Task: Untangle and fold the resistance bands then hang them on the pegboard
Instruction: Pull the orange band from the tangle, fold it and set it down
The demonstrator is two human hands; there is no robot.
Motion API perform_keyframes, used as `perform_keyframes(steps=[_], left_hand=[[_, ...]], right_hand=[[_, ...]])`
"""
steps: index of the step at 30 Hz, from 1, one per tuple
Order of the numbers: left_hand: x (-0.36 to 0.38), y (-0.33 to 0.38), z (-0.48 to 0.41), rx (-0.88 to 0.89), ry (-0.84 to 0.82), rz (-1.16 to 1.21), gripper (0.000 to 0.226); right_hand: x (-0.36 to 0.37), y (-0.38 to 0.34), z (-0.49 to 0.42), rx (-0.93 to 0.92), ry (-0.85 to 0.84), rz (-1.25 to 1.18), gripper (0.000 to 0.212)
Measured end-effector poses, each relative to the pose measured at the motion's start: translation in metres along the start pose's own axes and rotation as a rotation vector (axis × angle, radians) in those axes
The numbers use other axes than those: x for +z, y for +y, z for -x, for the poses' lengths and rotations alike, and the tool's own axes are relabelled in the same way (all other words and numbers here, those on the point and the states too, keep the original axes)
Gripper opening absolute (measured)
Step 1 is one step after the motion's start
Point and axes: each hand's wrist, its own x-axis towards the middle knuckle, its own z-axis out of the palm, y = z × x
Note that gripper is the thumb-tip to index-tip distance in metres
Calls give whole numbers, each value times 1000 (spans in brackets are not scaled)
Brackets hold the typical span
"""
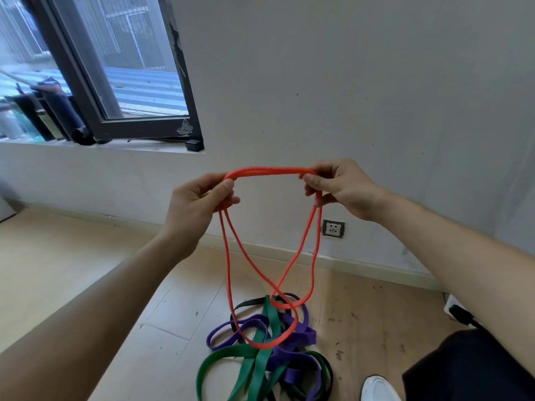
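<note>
Two hands hold one red band (269,171) up in front of the wall (376,82). The left hand (197,204) grips it with thumb and curled fingers at the left end of a short doubled span. The right hand (338,189) pinches the other end between thumb and fingers, so both hands are closed on the band. Between them the two strands run side by side, almost level. From each hand two strands hang down; they cross lower down and make two loops, one small and one bigger below it. These loops hang in front of the pile (278,357) on the floor (86,256); I cannot tell whether they touch it. In the pile lie a green band (260,363), a purple band (301,337) and a black band (250,301), tangled over each other. A socket (333,228) sits low on the wall, just right of the hanging strands. A window (130,68) is at upper left, and a white shoe (376,386) at the bottom right.
</note>
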Motion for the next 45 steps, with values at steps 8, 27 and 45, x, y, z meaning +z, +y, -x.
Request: perform_keyframes(steps=[8, 27, 45], left_hand=[[12, 14, 2, 49, -35, -18, 16], [-4, -15, 12, 23, -345, -362, 19], [7, -20, 11, 40, -217, -238, 20]], right_hand=[[30, -2, 11, 125, -302, 146, 25], [60, -27, 12, -97, -196, 48, 17], [45, -41, 18, -214, -219, 492, 24]])
